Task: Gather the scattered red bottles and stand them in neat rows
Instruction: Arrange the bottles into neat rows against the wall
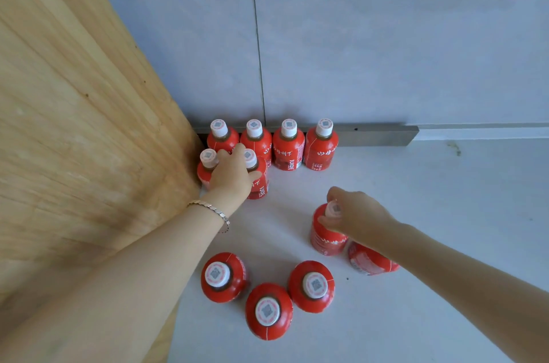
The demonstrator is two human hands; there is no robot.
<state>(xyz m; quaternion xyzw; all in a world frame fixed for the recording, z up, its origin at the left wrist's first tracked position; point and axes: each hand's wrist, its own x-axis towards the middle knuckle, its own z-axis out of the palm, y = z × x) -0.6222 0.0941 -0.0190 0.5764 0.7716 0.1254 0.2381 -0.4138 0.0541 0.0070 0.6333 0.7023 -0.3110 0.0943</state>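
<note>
Several red bottles with white caps stand in a back row (pixel 288 145) against the wall. In front of it, at the left, two more stand side by side; my left hand (pixel 231 173) rests between them, its thumb on the right one (pixel 259 181) and its fingers by the left one (pixel 206 168). My right hand (pixel 355 215) grips the cap of an upright bottle (pixel 326 236) in the middle of the surface. Behind my right forearm stands another bottle (pixel 370 261), partly hidden. Three loose bottles (pixel 269 310) stand near me.
A tall wooden panel (pixel 74 125) closes off the left side, right next to the two front bottles. A grey wall (pixel 386 35) with a metal strip (pixel 377 134) along its base runs behind the back row. The white surface (pixel 445 190) stretches to the right.
</note>
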